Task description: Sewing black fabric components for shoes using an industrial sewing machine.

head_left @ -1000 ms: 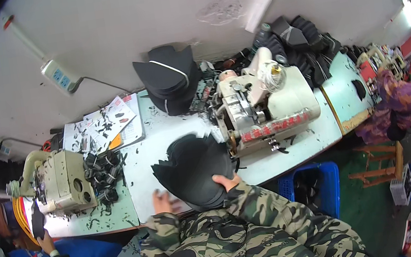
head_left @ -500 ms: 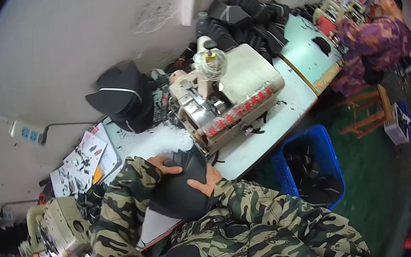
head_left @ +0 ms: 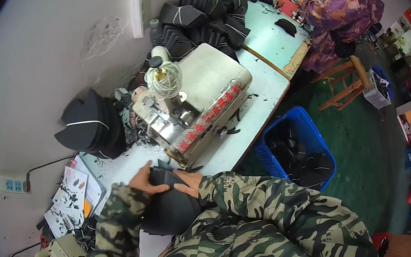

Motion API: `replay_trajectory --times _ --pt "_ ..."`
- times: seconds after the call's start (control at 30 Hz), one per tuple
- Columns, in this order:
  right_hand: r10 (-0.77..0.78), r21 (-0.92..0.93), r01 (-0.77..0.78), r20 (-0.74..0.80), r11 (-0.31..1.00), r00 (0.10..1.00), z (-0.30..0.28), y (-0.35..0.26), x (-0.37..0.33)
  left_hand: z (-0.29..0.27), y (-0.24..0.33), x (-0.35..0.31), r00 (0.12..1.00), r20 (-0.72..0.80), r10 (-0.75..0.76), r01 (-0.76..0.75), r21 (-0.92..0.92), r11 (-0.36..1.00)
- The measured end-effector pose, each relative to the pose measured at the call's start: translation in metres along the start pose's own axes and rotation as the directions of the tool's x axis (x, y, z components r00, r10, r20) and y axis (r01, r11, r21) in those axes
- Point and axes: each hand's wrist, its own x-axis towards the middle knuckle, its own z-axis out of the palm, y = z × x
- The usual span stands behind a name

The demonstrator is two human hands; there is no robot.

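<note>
A stack of black curved pieces [head_left: 169, 212], like stiff fabric panels, lies on the table's near edge close against my body. My left hand [head_left: 145, 182] grips the stack's far left side, thumb on top. Across from it, my right hand [head_left: 188, 182] holds the far right side, its thumb pointing toward the left thumb. Between the hands, the narrow far ends of the pieces [head_left: 163, 174] stand up slightly fanned. Just beyond them is a beige overlock-type sewing machine [head_left: 213, 71] with a cone of pale thread [head_left: 164, 81].
A tied black bundle [head_left: 91, 125] stands left of the machine, near papers [head_left: 70, 197] and dark scraps. More bundles [head_left: 205, 19] are piled behind. A blue basket [head_left: 296, 115] with black pieces stands right of the table. Farther right, a person in purple [head_left: 345, 14] works beside a wooden stool [head_left: 342, 84].
My hands have come closer together at the far end of the stack, my right hand moving forward from its right side. The whole view has shifted.
</note>
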Motion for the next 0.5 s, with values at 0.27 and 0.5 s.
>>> replay_trajectory --times 0.27,0.5 --pt "-0.348 -0.649 0.339 0.119 0.681 0.930 -0.075 0.064 -0.030 0.042 -0.071 -0.142 0.633 -0.621 -0.462 0.136 -0.498 0.856" --pt "-0.207 -0.697 0.133 -0.024 0.705 0.978 -0.151 0.102 -0.034 0.162 -0.020 -0.173 0.263 0.061 -0.963 -0.101 -0.991 -0.090"
